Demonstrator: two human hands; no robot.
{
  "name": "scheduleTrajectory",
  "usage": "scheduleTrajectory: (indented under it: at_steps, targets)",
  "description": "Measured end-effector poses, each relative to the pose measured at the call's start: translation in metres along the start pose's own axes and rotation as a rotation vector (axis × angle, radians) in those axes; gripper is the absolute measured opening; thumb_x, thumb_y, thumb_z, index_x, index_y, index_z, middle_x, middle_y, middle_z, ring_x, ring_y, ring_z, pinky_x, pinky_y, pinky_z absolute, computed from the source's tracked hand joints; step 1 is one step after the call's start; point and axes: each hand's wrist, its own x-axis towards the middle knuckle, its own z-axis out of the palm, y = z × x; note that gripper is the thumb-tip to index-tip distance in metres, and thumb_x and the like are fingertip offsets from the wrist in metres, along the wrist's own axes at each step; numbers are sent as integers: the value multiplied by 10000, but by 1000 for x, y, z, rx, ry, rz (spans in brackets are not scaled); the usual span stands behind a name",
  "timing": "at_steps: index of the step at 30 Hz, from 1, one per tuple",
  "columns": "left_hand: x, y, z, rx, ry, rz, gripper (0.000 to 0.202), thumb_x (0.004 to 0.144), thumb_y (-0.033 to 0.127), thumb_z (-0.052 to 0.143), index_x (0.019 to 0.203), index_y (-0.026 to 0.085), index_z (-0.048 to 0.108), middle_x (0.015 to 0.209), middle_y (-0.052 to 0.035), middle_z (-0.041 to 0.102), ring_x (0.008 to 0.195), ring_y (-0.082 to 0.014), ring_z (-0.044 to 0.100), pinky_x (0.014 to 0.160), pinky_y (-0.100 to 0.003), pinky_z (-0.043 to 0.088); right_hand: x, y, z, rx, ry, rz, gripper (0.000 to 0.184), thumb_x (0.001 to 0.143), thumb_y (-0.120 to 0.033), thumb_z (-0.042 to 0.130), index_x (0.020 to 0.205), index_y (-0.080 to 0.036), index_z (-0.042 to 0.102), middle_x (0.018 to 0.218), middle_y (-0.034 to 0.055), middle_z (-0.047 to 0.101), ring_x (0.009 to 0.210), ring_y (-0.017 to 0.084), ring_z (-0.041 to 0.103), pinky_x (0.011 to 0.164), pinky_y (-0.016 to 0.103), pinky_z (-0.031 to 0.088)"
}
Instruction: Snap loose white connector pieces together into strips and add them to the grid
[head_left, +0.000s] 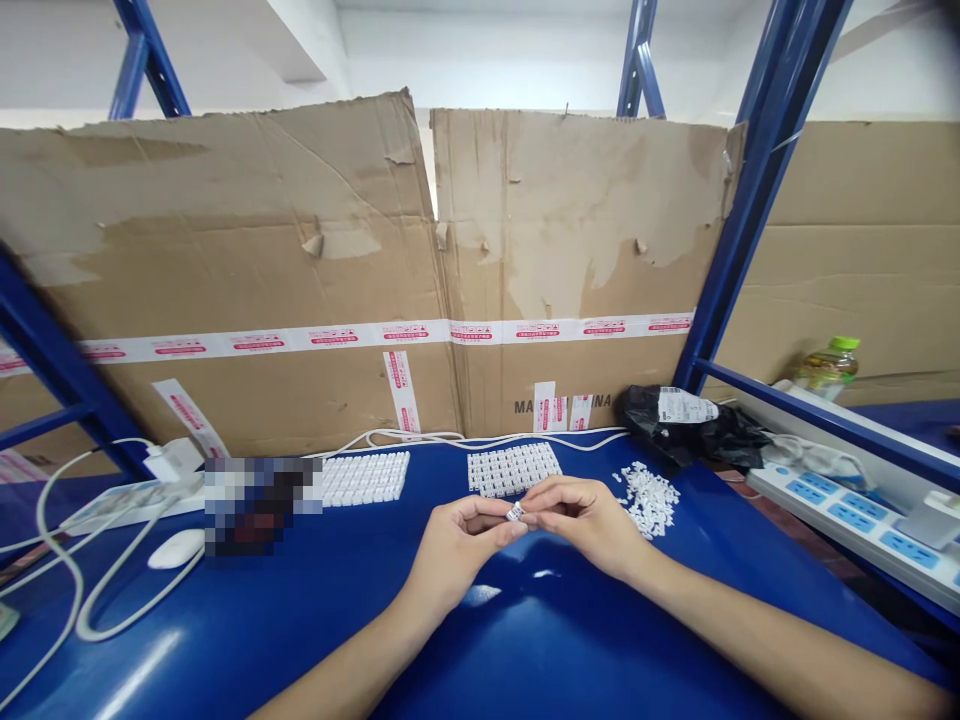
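My left hand [456, 548] and my right hand [591, 522] meet over the blue table. Between their fingertips is a small white piece with dark marks [515, 512], pinched from both sides. Its exact kind is too small to make out. Just behind the hands lies a block of white pieces in close rows [513, 468], with dark gaps or marks among them. Right of my right hand is a loose pile of tiny white parts [651, 502]. Farther left, another set of white pieces [367, 477] lies in neat rows.
Cardboard sheets [300, 270] stand behind the blue table [525, 640]. A black plastic bag [675, 430] sits at the back right. Power strips [855, 520] flank both sides. White cables [79, 600] loop at left near a white mouse-shaped object [176, 549] and a blurred-out patch.
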Motion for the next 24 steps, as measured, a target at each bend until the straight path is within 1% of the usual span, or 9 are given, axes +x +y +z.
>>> scheduleTrajectory:
  at_steps: [5,9,11,13,15,18,21,24]
  targets:
    - [-1,-1,0,-1,23,35,333,686,355,955,901,159,794,958,-101,844,910,-260,805,874,-345,619,0,-4,0,-28,-26,7,101,871,-311,835,963,-278,862,980,53,770,849,174,719,743,285,587]
    - [-1,-2,0,-17,23,85,289,713,341,940,894,166,799,944,-94,843,900,-262,808,883,-359,625,0,-6,-1,-19,-64,20,122,897,-317,810,1006,-292,858,992,46,753,824,168,718,744,298,589]
    - [0,-2,-1,-31,5,92,276,735,343,926,904,168,797,953,-97,843,904,-265,809,899,-372,622,1,-6,-1,-8,-93,30,143,913,-327,793,1040,-298,852,1003,44,745,828,172,721,765,316,592]
    - [0,0,-1,-34,1,85,279,742,346,922,912,169,788,947,-97,842,900,-261,808,901,-372,618,1,-5,-2,19,-106,47,146,911,-340,796,1036,-289,852,998,44,743,845,180,726,803,333,591]
    - [1,1,-2,-16,22,76,297,736,347,926,921,174,773,918,-84,838,881,-245,801,874,-348,612,2,-4,-3,75,-89,81,151,885,-355,823,1002,-264,851,975,41,746,847,184,730,831,343,588]
    - [3,2,-4,21,86,79,336,735,353,927,975,186,760,909,-55,823,869,-212,780,839,-302,588,4,0,-7,138,-35,154,203,827,-373,873,962,-228,833,919,34,756,832,184,734,845,341,585]
    - [4,1,-7,50,136,77,368,755,379,908,1037,193,764,934,-51,813,897,-207,762,839,-291,565,5,7,-12,114,-22,219,237,798,-378,893,940,-207,811,896,34,770,836,185,739,839,328,583]
    - [6,-2,-11,77,141,38,401,743,398,912,1052,186,770,880,-54,807,883,-217,757,813,-295,558,5,12,-16,65,-28,260,243,792,-370,893,935,-199,797,899,38,782,856,193,745,835,323,580]
